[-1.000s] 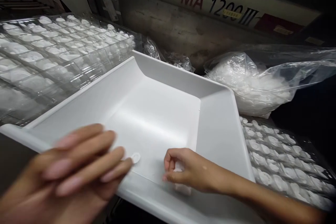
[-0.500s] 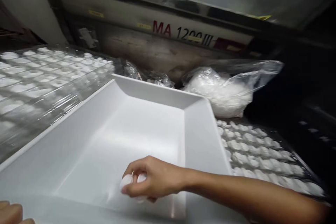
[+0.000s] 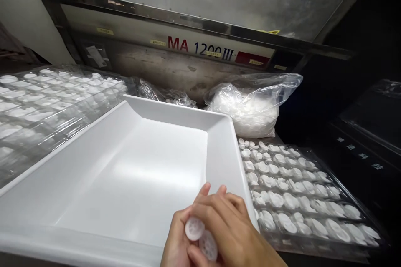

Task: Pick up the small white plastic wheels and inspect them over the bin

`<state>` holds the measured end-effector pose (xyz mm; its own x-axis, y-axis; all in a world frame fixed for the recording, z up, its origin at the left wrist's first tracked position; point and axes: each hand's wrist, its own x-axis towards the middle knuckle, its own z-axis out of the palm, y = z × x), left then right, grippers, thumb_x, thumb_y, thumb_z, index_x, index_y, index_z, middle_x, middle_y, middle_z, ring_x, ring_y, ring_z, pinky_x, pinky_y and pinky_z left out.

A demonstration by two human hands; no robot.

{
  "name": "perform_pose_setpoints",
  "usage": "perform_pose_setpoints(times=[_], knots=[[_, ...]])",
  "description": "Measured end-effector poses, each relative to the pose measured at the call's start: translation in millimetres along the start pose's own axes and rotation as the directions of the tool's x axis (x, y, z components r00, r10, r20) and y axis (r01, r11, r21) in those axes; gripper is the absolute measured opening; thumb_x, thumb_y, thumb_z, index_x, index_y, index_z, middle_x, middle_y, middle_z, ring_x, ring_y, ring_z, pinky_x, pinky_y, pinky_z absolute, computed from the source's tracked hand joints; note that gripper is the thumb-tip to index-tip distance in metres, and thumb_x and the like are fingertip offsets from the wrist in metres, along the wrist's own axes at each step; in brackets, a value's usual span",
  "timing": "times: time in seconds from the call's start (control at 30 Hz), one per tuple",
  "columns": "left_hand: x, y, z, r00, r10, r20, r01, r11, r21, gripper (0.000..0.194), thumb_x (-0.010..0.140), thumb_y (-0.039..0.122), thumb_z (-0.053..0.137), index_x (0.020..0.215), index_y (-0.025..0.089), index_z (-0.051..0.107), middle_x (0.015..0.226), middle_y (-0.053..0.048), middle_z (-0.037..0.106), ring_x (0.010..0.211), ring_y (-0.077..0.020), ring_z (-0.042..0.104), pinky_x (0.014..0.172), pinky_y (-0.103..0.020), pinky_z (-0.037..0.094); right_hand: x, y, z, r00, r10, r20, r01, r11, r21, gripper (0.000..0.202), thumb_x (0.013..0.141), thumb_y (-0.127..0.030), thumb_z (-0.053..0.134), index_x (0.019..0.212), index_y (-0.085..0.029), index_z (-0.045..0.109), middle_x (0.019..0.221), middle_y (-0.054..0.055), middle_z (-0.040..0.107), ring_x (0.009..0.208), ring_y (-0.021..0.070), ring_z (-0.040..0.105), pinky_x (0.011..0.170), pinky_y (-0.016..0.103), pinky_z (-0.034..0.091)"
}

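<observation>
My left hand [image 3: 177,240] and my right hand [image 3: 233,229] are pressed together at the near right corner of a large white tray [image 3: 241,183]. Between them are small round white plastic pieces: one white disc [image 3: 194,228] shows a patterned face, and a second white disc [image 3: 209,245] sits just below it. Fingers of my right hand curl over the pieces from above, while my left hand cups them from the left side. Any further pieces inside the palms are hidden.
Right of the tray, a clear compartment tray [image 3: 297,179] carries rows of white round pieces. Stacked clear trays [image 3: 56,100] with similar pieces stand on the left. A plastic bag [image 3: 247,108] of white pieces lies behind, before a machine panel [image 3: 125,56].
My right hand, holding white pieces over the tray floor, has come back toward me and right. My left hand has left the tray's near left edge and joined it. The view shifted slightly.
</observation>
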<state>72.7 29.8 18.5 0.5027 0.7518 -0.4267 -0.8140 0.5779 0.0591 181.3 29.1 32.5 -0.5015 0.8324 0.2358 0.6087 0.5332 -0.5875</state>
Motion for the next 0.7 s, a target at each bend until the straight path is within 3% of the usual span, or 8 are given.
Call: perform_pose_setpoints(times=[0.07, 0.13, 0.23, 0.37, 0.5, 0.6, 0.7], knots=[[-2, 0, 8.3, 0.998, 0.041, -0.058, -0.046, 0.995, -0.093, 0.053, 0.093, 0.026, 0.04, 0.145, 0.019, 0.033, 0.126, -0.01, 0.063, 0.12, -0.0226, 0.057, 0.107, -0.035, 0.037, -8, 7, 1, 0.999, -0.021, -0.041, 0.021, 1.0, -0.014, 0.039, 0.091, -0.018, 0.051, 0.128, -0.023, 0.044, 0.12, 0.008, 0.055, 0.111, 0.0257, 0.05, 0.098, 0.042, 0.023], [-4, -1, 12.2, 0.998, 0.017, -0.061, -0.025, 0.989, -0.148, 0.061, 0.09, 0.025, 0.044, 0.148, 0.019, 0.026, 0.128, -0.011, 0.061, 0.121, -0.0244, 0.056, 0.102, -0.035, 0.042, -15, 14, -4, 0.996, -0.016, -0.089, 0.011, 0.999, -0.054, 0.04, 0.097, -0.031, 0.045, 0.135, -0.026, 0.037, 0.131, 0.009, 0.049, 0.124, 0.0277, 0.044, 0.102, 0.043, 0.02], [-6, -2, 8.9, 0.999, -0.039, 0.007, 0.04, 0.986, -0.162, 0.066, 0.083, 0.019, 0.048, 0.146, 0.017, 0.029, 0.133, -0.011, 0.058, 0.126, -0.0242, 0.052, 0.099, -0.032, 0.044, -24, 22, -13, 0.985, -0.035, -0.171, 0.006, 0.986, -0.165, 0.044, 0.097, -0.043, 0.045, 0.137, -0.026, 0.036, 0.137, 0.008, 0.043, 0.13, 0.0256, 0.039, 0.1, 0.036, 0.036], [-7, -2, -3.4, 0.993, -0.065, 0.098, 0.069, 0.997, -0.035, 0.059, 0.075, 0.006, 0.053, 0.134, 0.015, 0.05, 0.137, -0.01, 0.056, 0.13, -0.0244, 0.048, 0.105, -0.032, 0.038, -29, 27, -19, 0.976, -0.016, -0.219, -0.031, 0.977, -0.21, 0.028, 0.096, -0.028, 0.048, 0.124, -0.028, 0.05, 0.137, 0.006, 0.042, 0.127, 0.0212, 0.044, 0.096, 0.028, 0.047], [-6, -2, -7.8, 0.98, -0.048, 0.193, 0.031, 0.995, 0.09, 0.047, 0.073, 0.005, 0.055, 0.118, 0.015, 0.066, 0.126, -0.011, 0.064, 0.127, -0.0272, 0.051, 0.103, -0.033, 0.039, -27, 31, -32, 0.994, -0.023, -0.104, 0.006, 0.986, -0.167, 0.026, 0.098, -0.027, 0.045, 0.123, -0.029, 0.05, 0.133, 0.005, 0.046, 0.119, 0.0146, 0.053, 0.093, 0.017, 0.049], [-7, 0, -5.3, 0.987, -0.063, 0.145, 0.049, 0.994, 0.1, 0.044, 0.076, 0.003, 0.053, 0.117, 0.013, 0.066, 0.122, -0.013, 0.066, 0.119, -0.0244, 0.058, 0.101, -0.032, 0.043, -24, 34, -43, 0.997, -0.067, -0.043, 0.058, 0.982, -0.18, 0.022, 0.096, -0.025, 0.048, 0.118, -0.03, 0.052, 0.128, 0.004, 0.048, 0.115, 0.0115, 0.056, 0.092, 0.012, 0.047], [-7, 3, -4.1, 0.995, -0.068, 0.07, 0.062, 0.995, 0.082, 0.044, 0.076, 0.004, 0.055, 0.118, 0.01, 0.065, 0.125, -0.014, 0.064, 0.121, -0.0232, 0.057, 0.104, -0.029, 0.04, -21, 35, -49, 0.991, -0.13, -0.022, 0.122, 0.966, -0.227, 0.016, 0.094, -0.018, 0.051, 0.106, -0.027, 0.056, 0.123, 0.006, 0.048, 0.111, 0.013, 0.056, 0.088, 0.016, 0.05]])
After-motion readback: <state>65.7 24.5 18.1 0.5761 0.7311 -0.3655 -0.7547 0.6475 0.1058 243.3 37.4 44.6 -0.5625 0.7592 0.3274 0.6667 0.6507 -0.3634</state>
